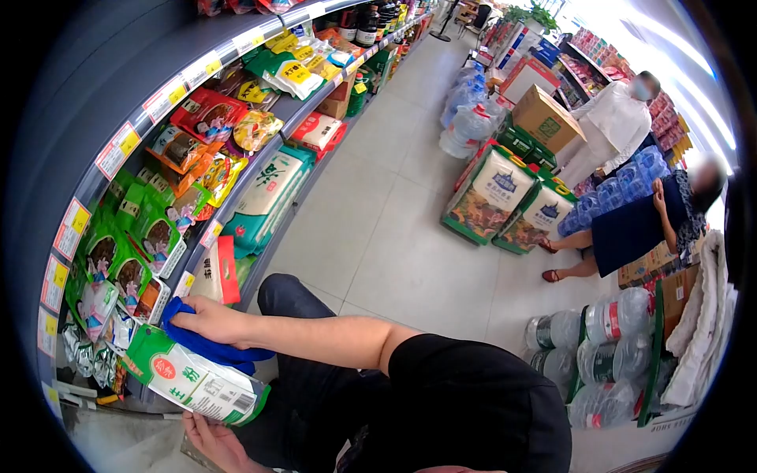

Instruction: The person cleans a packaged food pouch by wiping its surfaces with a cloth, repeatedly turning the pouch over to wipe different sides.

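My right hand is closed around a blue cloth, which hangs down behind the upper edge of a bag. That bag of starch is green and white, printed with large characters, a red round mark and a barcode panel. It lies tilted in front of the lower shelf. My left hand grips the bag's lower edge, with part of its fingers hidden beneath. Green snack-like packets and silvery packets fill the shelf just beyond the bag.
The shelf rail with price tags runs along my left. Large packaged bags stand on the bottom shelf. Across the tiled aisle are boxed goods, water jugs and two people, one in white, one in a dark skirt.
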